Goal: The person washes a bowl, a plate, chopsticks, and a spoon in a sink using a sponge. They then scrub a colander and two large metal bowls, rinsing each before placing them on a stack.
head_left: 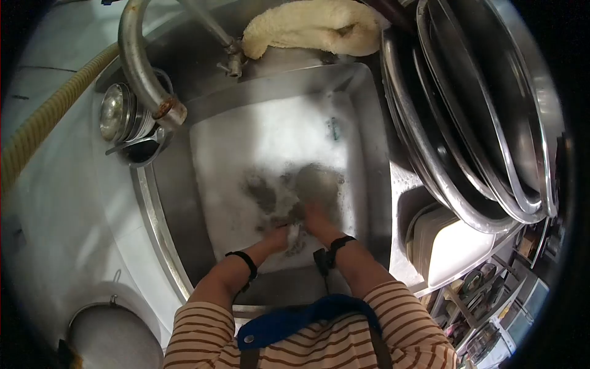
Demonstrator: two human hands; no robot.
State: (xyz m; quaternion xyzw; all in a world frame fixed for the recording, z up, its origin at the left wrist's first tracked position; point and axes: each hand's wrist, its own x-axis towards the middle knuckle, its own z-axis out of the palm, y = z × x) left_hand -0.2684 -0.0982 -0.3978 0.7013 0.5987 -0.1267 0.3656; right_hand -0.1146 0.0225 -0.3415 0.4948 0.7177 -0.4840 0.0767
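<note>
Metal sink [380, 160], rectangular: whitish suds [246, 132] within; contents beneath not clearly made out. At its back: cream cloth [307, 26], bunched. Left back corner: metal bowls [115, 114], nested. Right side: large round pans [437, 166], on edge, overlapping; pale trays [452, 249], stacked.

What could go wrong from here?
1. Suds hide most of the left hand and right hand, so something slick or sharp could be grabbed blind.
2. The big basins appear to stand nested on edge right beside the sink; a knock might send them sliding.
3. The right wrist band sits just above the foam; reaching deeper could soak it.
</note>
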